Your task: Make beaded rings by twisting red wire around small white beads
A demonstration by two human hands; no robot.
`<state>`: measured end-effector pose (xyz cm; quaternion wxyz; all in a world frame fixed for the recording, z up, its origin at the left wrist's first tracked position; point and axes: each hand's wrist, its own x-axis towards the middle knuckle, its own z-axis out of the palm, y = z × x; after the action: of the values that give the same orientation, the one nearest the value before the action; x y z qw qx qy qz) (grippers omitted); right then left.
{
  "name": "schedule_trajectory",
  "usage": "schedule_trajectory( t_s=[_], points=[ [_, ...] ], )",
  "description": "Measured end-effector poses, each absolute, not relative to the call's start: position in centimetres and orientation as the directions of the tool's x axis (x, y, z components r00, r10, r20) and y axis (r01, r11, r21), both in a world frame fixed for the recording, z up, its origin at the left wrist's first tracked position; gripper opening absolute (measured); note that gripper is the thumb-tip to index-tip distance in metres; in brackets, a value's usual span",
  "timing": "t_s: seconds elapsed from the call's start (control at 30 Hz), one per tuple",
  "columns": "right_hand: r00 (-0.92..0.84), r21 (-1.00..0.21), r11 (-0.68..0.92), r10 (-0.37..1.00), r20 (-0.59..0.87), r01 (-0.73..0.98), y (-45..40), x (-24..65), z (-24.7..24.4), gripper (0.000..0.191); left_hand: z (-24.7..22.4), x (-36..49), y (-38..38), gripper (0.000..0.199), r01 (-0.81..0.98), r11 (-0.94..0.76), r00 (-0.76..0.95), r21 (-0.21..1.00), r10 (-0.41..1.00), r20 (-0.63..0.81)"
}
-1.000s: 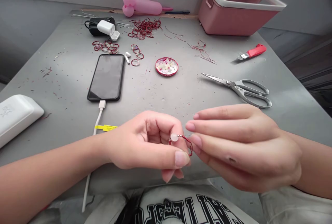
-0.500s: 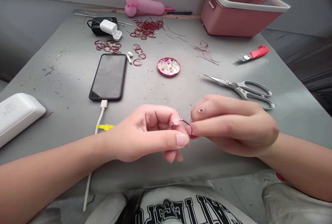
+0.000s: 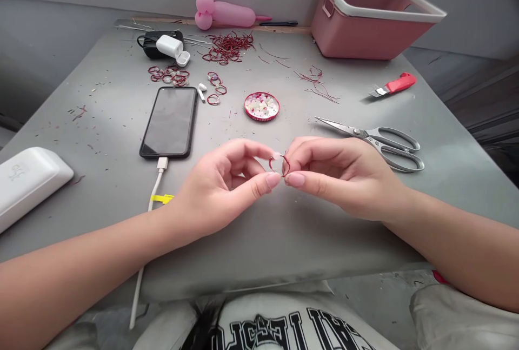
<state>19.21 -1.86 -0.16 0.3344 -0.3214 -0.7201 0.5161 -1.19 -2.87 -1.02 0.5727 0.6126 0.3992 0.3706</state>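
A small red cord ring (image 3: 288,162) with a pale bead at its top is held upright between my two hands. My left hand (image 3: 233,187) pinches its left side between thumb and forefinger. From the other side, the thumb and fingers of my right hand (image 3: 340,174) grip the cord near the bottom. Just beyond the hands sits a red-rimmed lid (image 3: 262,117) full of white, pink and yellowish beads. Grey-handled scissors (image 3: 367,136) lie behind my right hand, partly covered by it.
A charging phone (image 3: 169,123) lies left, near finished cord rings (image 3: 170,75) and a white earbud (image 3: 201,92). Farther back are red cord pieces (image 3: 231,47), a pink balloon (image 3: 231,13) and a pink bin (image 3: 365,33). A red-handled cutter (image 3: 399,84) lies right, a white case (image 3: 34,185) left.
Both hands have risen a little away from me with the cord ring. My right hand has turned, so its thumb now shows, and the ring stands more upright between the fingertips.
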Motion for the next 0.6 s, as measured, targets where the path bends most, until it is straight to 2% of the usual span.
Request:
schedule_trajectory(
  t_s=[0.07, 0.1, 0.17, 0.23, 0.3, 0.4, 0.6],
  points=[
    [-0.501, -0.977, 0.168, 0.862, 0.081, 0.131, -2.2, 18.9, -0.4, 0.015, -1.3, -1.2, -2.8, 0.029, 0.131, -0.217, 0.332, 0.967, 0.929, 0.163],
    [-0.478, -0.983, 0.125, 0.877, 0.048, 0.131, -2.3, 18.8, -0.4, 0.016, -1.4, -1.2, -2.8, 0.026, 0.181, -0.332, 0.333, 0.926, 0.906, 0.26],
    [-0.455, -0.991, 0.055, 0.891, -0.008, 0.125, -2.6, 18.6, -0.5, 0.017, -1.5, -1.4, -2.6, 0.014, 0.274, -0.581, 0.377, 0.767, 0.798, 0.47],
    [-0.447, -0.993, 0.004, 0.893, -0.047, 0.114, -2.8, 18.5, -0.5, 0.017, -1.6, -1.5, -2.5, 0.012, 0.336, -0.745, 0.423, 0.576, 0.666, 0.615],
    [-0.449, -0.993, -0.023, 0.891, -0.072, 0.113, -3.0, 18.5, -0.5, 0.018, -1.6, -1.6, -2.5, 0.016, 0.392, -0.792, 0.436, 0.467, 0.608, 0.664],
    [-0.448, -0.99, 0.022, 0.893, -0.045, 0.143, -3.1, 18.5, -0.4, 0.016, -1.5, -1.7, -2.3, 0.018, 0.447, -0.804, 0.455, 0.392, 0.582, 0.674],
    [-0.437, -0.906, 0.357, 0.869, 0.234, 0.226, -3.4, 18.6, 0.0, 0.016, -1.5, -2.0, -2.1, 0.019, 0.446, -0.863, 0.499, 0.236, 0.459, 0.735]
  ],
)
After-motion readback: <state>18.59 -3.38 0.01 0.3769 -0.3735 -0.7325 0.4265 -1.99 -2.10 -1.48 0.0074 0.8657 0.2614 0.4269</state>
